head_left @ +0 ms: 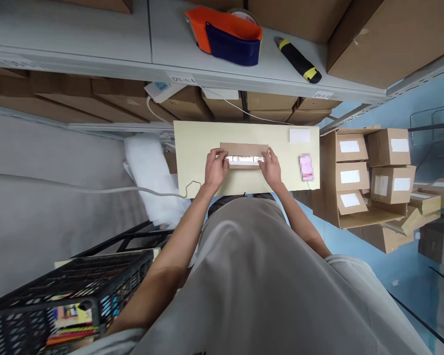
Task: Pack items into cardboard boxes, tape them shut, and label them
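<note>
A flat brown cardboard box [244, 149] lies on a small pale table [196, 143], with a shiny silvery strip [244, 159] along its near edge. My left hand [215, 169] grips the box's left end, fingers curled over the strip. My right hand [271, 167] grips the right end the same way. Both hands are closed on the box.
A white label [299, 135] and a pink phone [306, 166] lie on the table's right. An orange tape dispenser [227, 33] and a yellow-black utility knife [298, 60] rest on the shelf above. Labelled cartons [355, 175] stack at right; a black wire basket [70, 296] sits lower left.
</note>
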`<state>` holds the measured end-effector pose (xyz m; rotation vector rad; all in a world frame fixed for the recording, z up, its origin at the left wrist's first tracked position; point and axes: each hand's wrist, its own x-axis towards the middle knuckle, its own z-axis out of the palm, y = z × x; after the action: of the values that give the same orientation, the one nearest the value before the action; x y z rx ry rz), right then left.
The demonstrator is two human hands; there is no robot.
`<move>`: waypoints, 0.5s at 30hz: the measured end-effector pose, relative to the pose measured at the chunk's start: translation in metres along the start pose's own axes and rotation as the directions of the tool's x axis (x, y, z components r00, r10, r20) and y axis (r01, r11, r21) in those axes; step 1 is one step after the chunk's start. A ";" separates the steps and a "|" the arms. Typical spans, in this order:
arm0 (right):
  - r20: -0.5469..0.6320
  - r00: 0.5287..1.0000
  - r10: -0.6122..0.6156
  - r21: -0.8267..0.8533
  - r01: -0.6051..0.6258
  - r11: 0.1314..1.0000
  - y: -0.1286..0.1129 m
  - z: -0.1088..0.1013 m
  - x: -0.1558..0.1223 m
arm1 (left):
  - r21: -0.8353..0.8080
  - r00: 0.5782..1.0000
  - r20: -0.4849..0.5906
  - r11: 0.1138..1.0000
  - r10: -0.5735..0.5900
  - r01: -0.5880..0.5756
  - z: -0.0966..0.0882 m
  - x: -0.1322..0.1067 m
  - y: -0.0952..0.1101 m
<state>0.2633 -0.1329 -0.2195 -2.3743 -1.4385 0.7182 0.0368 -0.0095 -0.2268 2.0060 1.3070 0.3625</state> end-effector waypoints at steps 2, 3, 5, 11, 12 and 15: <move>-0.019 0.999 0.035 0.035 -0.034 0.999 0.001 0.005 -0.002 | -0.018 0.999 -0.034 1.000 -0.021 0.021 0.005 0.000 0.000; -0.028 0.999 0.047 0.048 -0.045 0.998 0.001 0.007 -0.003 | -0.031 0.998 -0.053 0.999 -0.040 0.038 0.007 0.001 0.000; -0.033 0.998 0.057 0.051 -0.055 0.997 -0.001 0.006 -0.002 | -0.065 0.991 -0.093 0.993 -0.100 0.094 0.011 0.004 0.002; -0.008 0.996 0.093 -0.060 -0.093 0.994 -0.017 -0.002 -0.005 | -0.112 0.964 -0.176 0.977 -0.198 0.181 0.017 0.009 0.007; -0.018 0.995 0.096 -0.065 -0.097 0.993 -0.019 -0.001 -0.007 | -0.110 0.964 -0.179 0.978 -0.197 0.179 0.016 0.008 0.007; -0.031 0.994 0.109 -0.046 -0.110 0.993 -0.020 0.003 -0.011 | -0.112 0.970 -0.130 0.975 -0.204 0.190 0.010 0.003 0.005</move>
<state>0.2424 -0.1336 -0.2097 -2.5056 -1.3369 0.6802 0.0471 -0.0123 -0.2309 1.7762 1.5322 0.4720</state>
